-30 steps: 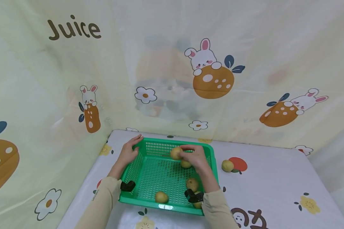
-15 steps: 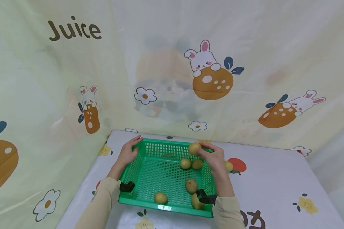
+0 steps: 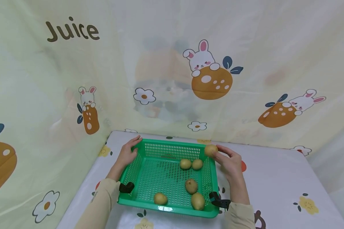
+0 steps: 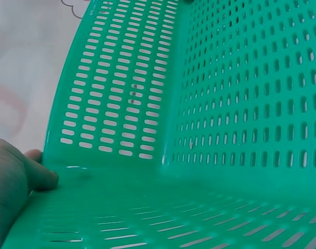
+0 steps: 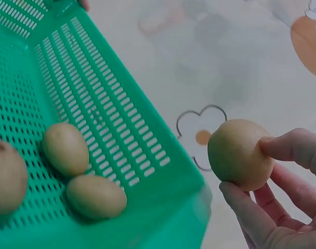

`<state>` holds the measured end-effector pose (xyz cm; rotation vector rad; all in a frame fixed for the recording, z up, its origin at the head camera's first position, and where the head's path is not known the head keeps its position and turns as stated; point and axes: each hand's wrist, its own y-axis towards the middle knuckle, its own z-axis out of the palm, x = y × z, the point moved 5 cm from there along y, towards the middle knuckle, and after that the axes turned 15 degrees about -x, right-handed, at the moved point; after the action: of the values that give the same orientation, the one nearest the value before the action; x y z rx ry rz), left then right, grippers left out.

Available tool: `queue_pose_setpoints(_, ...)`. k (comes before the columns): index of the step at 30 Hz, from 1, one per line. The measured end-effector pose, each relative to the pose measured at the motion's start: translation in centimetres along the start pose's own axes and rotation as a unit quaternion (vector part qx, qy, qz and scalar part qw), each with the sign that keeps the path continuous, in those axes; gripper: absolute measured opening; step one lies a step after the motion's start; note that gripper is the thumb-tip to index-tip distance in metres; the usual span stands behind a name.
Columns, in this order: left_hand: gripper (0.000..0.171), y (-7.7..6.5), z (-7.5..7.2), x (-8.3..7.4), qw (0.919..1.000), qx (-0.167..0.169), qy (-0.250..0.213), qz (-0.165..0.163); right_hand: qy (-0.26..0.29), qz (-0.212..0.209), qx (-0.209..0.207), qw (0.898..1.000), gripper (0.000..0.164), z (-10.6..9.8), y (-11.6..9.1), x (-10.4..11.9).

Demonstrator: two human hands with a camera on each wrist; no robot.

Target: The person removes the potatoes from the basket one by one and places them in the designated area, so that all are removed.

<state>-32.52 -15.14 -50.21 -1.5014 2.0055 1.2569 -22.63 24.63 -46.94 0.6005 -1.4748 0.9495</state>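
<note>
My left hand (image 3: 127,156) grips the far left corner of a green plastic basket (image 3: 144,204), its thumb inside the wall and its fingers outside. In the left wrist view only part of that hand (image 4: 15,181) shows at the rim. My right hand (image 3: 230,162) pinches a yellowish potato (image 3: 211,150) between thumb and fingertips at the basket's far right corner. The right wrist view has this held potato (image 5: 241,154) just outside the rim, over the table. Several potatoes lie in the basket: two side by side at the back (image 3: 185,164), others along the right and front.
A white printed tablecloth (image 3: 275,178) covers the table, stretching right of the basket. A printed curtain (image 3: 166,63) hangs behind the table and along its left side. Black wrist cameras (image 3: 126,187) sit near the sleeves.
My right hand has carried the potato rightward from over the basket to its far right corner, uncovering potatoes inside. It now hides a loose potato seen earlier on the table. My left hand stays put.
</note>
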Motion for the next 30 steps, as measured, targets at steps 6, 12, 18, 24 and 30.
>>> queue_pose_setpoints(6,0.053,-0.3,0.0,0.0,1.0,0.002,0.002,-0.008,0.024,0.01,-0.029,0.999,0.051,-2.4,0.4,-0.7)
queue_pose_setpoints(12,0.053,-0.1,0.0,-0.2,1.0,0.0,0.001,-0.007,0.031,0.029,-0.065,0.997,0.047,-4.4,1.0,-1.4)
queue_pose_setpoints(18,0.053,-0.1,-0.1,0.0,0.9999,0.005,0.001,-0.013,0.023,0.047,-0.076,0.996,0.048,-5.6,1.2,-2.2)
queue_pose_setpoints(24,0.053,-0.1,-0.1,0.0,1.0,0.003,0.0,0.0,0.011,0.058,-0.089,0.994,0.054,-6.4,1.3,-3.1)
queue_pose_setpoints(30,0.053,0.0,0.0,0.0,1.0,0.003,-0.002,0.004,0.01,0.057,-0.111,0.992,0.046,-7.7,1.7,-3.3)
